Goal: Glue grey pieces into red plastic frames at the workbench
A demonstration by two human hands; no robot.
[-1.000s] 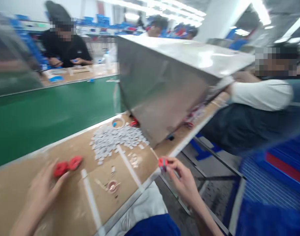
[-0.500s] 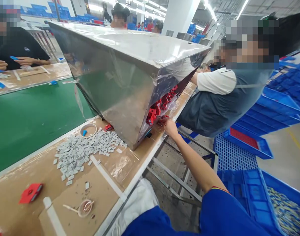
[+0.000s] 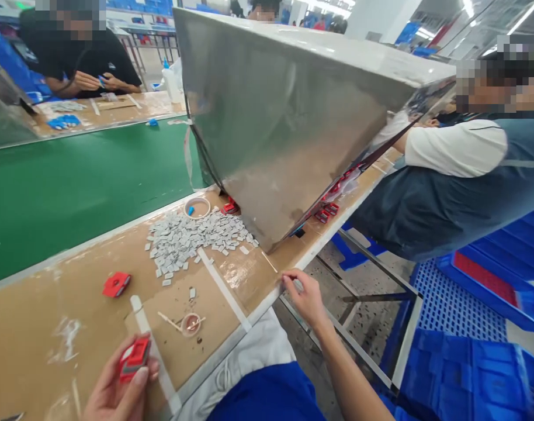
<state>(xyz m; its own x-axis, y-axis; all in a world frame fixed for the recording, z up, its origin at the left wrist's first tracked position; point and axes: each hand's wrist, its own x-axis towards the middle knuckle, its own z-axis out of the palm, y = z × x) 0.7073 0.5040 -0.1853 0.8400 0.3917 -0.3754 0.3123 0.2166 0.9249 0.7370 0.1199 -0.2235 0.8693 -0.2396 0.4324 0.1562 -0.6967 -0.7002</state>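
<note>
At seven o'clock in my view, the left hand (image 3: pixel 118 389) grips a blocky red-and-grey plastic piece (image 3: pixel 136 356). At five, the right hand (image 3: pixel 308 298) curls narrow by the brown table (image 3: pixel 30 339); whether it's holding anything, I can't tell.

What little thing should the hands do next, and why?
Maybe bring the right hand over to the red piece, because the left hand holds it alone, while the right hand is well apart from it, by the table edge.
</note>
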